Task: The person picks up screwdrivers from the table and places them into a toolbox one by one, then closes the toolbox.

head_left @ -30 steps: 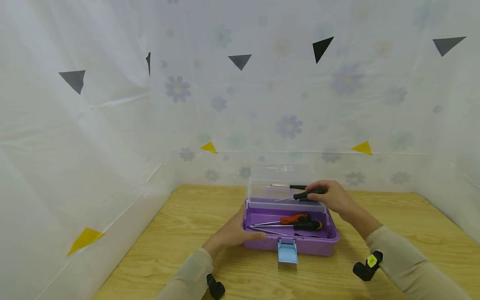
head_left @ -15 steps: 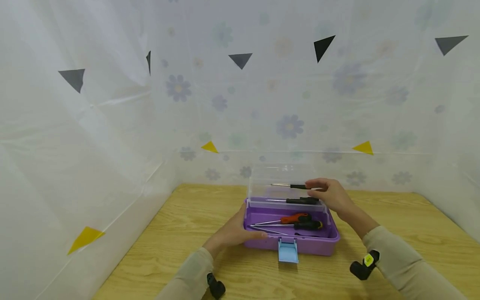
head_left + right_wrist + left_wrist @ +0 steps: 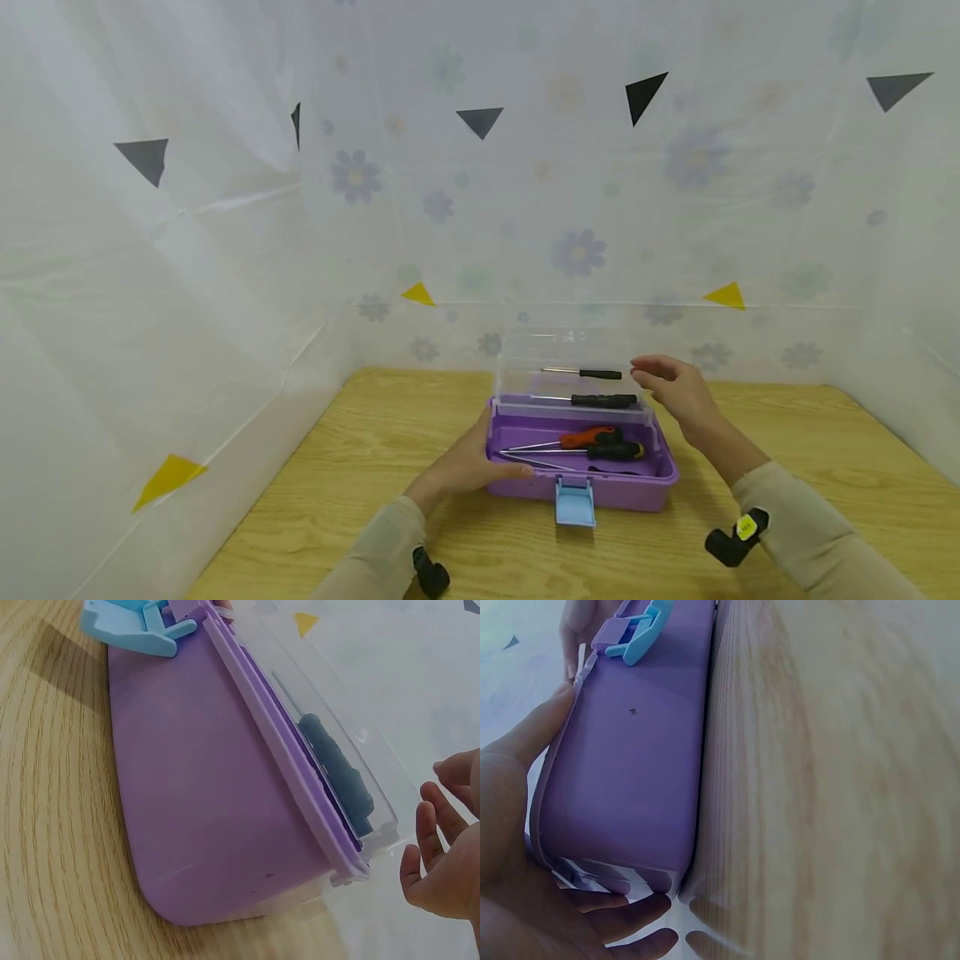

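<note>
A purple toolbox stands on the table with its clear lid raised behind it. My left hand holds the box's left end, thumb along the front rim and fingers against the end wall. In the lid lie a thin black-handled screwdriver and, lower down, a thicker black-handled screwdriver. Inside the box are an orange-and-black screwdriver and a black screwdriver; a dark handle is partly hidden by the front wall. Beside the lid's right edge, my empty right hand hovers with fingers relaxed.
A light blue latch hangs down at the box's front. The wood-look table meets a white flowered sheet at the back. Wrist cameras, such as the right one, stick out below the sleeves.
One second ago my right hand held a black-handled screwdriver at the lid. It let go, leaving it lying there, and has drawn off to the right. My left hand has stayed put.
</note>
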Demonstrator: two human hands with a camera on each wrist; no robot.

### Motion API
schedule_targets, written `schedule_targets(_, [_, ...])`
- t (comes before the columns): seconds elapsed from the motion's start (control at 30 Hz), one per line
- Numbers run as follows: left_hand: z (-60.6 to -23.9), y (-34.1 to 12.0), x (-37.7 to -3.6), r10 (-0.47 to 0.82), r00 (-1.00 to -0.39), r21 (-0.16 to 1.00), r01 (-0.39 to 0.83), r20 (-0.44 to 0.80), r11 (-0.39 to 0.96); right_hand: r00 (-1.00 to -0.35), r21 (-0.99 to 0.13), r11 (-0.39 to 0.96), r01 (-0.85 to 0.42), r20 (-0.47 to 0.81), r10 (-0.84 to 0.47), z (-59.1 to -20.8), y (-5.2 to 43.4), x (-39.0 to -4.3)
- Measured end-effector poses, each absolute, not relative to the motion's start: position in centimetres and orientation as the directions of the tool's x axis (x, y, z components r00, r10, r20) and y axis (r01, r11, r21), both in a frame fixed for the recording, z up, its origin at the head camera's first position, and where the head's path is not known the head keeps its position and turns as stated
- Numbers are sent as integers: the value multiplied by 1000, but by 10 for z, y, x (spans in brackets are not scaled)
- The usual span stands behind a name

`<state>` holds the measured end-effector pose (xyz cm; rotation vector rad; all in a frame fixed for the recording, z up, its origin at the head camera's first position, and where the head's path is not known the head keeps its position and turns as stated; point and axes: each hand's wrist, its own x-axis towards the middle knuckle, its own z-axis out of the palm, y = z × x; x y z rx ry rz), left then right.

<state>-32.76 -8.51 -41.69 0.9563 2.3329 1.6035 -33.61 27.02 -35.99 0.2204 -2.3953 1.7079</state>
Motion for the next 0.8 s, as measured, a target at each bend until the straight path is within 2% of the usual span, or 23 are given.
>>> schedule_targets(0.2, [-416,-87,-326,566,-798,884,401,208,240,-959,-903,339,-264,284,9,-365,273,-332])
schedule_targets(0.33, [-416,-88,-326,564,-801,883,397,201,249,-959,-921,282,-269,284,15,-371,276,-332])
schedule_targets(0.5, [-416,-90,-326,560,-811,891,368,169,264,-972,-969,105,-224,230,47,-380,284,-333])
schedule_targets(0.67, [-415,-94,-325,486,-869,896,290,100,335,-982,-975,-125,-184,176,74,-387,291,-333])
schedule_targets(0.8, [-414,-95,-326,411,-910,908,214,52,359,-984,-965,-196,-175,170,45,-394,299,-333])
